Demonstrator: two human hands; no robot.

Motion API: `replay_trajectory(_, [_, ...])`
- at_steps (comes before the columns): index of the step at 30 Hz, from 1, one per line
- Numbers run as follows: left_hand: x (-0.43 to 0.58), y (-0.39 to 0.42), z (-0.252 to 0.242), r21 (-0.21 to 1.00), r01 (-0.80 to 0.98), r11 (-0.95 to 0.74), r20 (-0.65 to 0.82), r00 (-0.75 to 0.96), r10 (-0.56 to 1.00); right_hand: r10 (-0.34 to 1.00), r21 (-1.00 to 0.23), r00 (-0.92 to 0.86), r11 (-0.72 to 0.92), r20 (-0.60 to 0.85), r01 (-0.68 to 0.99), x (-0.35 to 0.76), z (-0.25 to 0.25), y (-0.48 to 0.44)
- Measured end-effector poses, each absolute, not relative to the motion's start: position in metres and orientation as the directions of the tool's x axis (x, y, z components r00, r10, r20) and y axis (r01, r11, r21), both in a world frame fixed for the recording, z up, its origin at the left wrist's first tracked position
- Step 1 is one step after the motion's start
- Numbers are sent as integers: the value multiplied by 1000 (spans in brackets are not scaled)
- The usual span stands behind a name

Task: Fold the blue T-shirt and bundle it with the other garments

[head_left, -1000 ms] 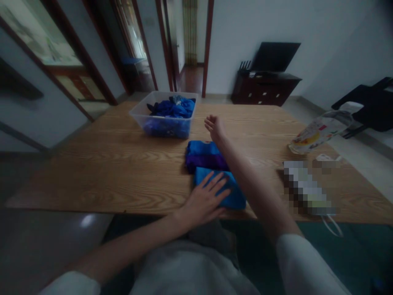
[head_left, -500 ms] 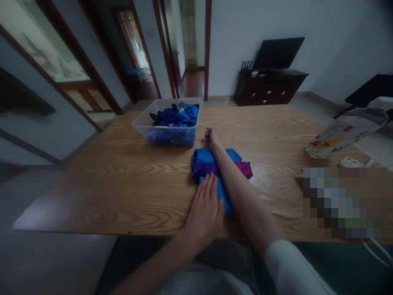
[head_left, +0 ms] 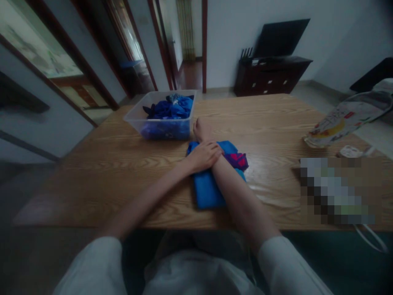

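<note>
A folded blue cloth point(head_left: 206, 190) with purple and red patches lies on the wooden table point(head_left: 123, 164) in front of me. My right forearm lies lengthwise along the cloth, and my right hand point(head_left: 201, 130) rests edge-down at its far end, fingers together, holding nothing. My left hand point(head_left: 204, 155) lies across my right wrist at the cloth's far left part, fingers curled over the fabric; a grip is not clear. Just beyond stands a clear plastic bin point(head_left: 135, 116) holding crumpled blue cloths.
A printed plastic bag point(head_left: 340, 123) lies at the table's right edge, with a blurred item point(head_left: 334, 190) and a white cord in front of it. A dark cabinet with a screen point(head_left: 273, 69) stands by the far wall. Doorways open at the back left.
My left hand slid from the cloth's near end up to its far end beside my right wrist. My right arm settled lower along the cloth.
</note>
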State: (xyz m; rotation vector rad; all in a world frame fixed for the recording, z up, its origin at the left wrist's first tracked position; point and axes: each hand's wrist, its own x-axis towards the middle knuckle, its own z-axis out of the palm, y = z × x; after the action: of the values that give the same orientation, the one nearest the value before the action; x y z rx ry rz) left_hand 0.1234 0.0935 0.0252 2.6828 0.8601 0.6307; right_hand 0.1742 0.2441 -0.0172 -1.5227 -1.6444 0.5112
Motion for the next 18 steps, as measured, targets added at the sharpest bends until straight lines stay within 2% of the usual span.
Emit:
replay_trajectory(3, [146,33,32,376,380,-845,337,794,506,952,-700,24,206,304,683,172,-15,244])
replay_trajectory(6, [173,-33,38,358,91,-929,406,881,243,948,-649,-7,223,318,727,172,-14,243])
replay_trajectory(8, [174,-34,37,324,32,-946,399,902,166,946,-620,-32,237,324,748,172,-12,240])
replay_trajectory(10, [158,4,32,327,171,-929,344,894,286,944,-597,-54,251,327,762,172,-11,237])
replay_trajectory(14, [112,92,21,310,505,-806,294,755,586,946,-583,-89,265,312,768,170,-9,231])
replay_trajectory(16, [109,88,19,322,510,-797,309,739,598,949,-589,-91,261,303,764,169,-8,230])
replay_trajectory(18, [123,50,19,360,431,-827,344,763,547,953,-606,-63,238,296,759,170,-9,232])
